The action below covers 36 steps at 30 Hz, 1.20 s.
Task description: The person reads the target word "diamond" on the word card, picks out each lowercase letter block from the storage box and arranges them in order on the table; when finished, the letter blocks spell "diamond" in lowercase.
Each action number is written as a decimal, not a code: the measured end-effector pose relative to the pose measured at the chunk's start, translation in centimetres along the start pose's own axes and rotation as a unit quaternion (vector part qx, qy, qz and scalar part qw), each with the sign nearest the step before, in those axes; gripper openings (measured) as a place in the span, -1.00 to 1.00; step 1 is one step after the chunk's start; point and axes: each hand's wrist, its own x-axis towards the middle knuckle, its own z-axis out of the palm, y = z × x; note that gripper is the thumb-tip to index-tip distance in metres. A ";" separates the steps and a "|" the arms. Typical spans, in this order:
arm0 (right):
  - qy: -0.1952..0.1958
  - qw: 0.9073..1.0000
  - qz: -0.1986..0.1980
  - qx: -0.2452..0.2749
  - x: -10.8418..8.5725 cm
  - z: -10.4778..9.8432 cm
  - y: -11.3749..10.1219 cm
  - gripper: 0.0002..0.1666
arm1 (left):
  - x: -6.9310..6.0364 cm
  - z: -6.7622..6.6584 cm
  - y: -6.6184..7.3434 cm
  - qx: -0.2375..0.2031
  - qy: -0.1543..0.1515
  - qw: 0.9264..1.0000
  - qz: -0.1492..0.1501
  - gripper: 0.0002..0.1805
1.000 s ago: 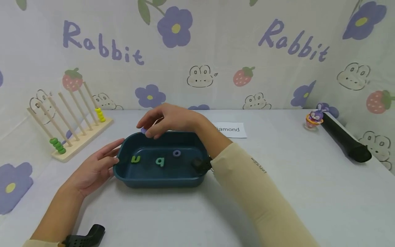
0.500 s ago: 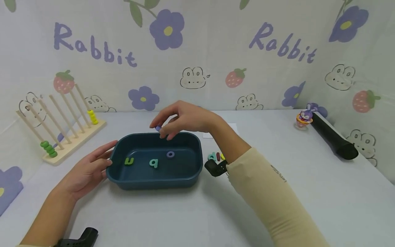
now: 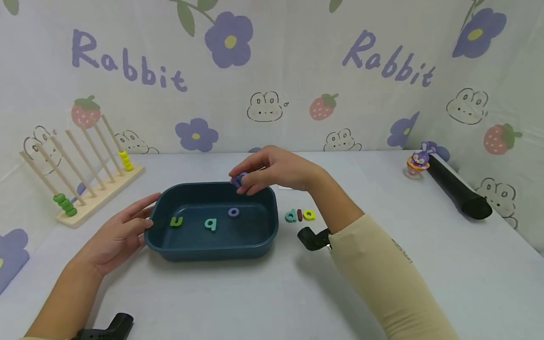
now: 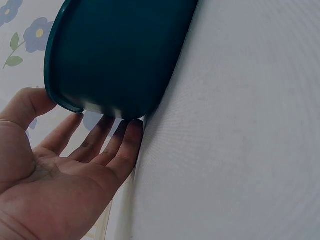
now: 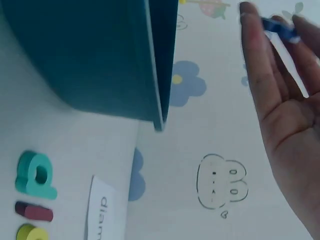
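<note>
Purple letter pinched at tip of right hand; left hand outstretched, touching tray.

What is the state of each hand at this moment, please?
Left hand: open, with its fingertips touching the end of the dark teal tray.
Right hand: holding a small purple piece, pinched between thumb and fingers.

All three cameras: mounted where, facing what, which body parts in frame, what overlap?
Head: worn on the head, facing forward and down at the blue tray; left hand, right hand and forearms show.
Left wrist: on that wrist, facing the tray's outer wall; left palm and fingers show.
Right wrist: on that wrist, facing the tray and printed backdrop; right hand shows, pinching a purple piece.
Shared, head and right wrist: teal letter, red letter.
</note>
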 end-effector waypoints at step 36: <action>0.186 0.976 0.032 -0.112 -4.7 -0.3 2.8 -0.63 | 0.3 -0.3 -0.3 -0.026 -0.011 1.000 -0.002 -0.30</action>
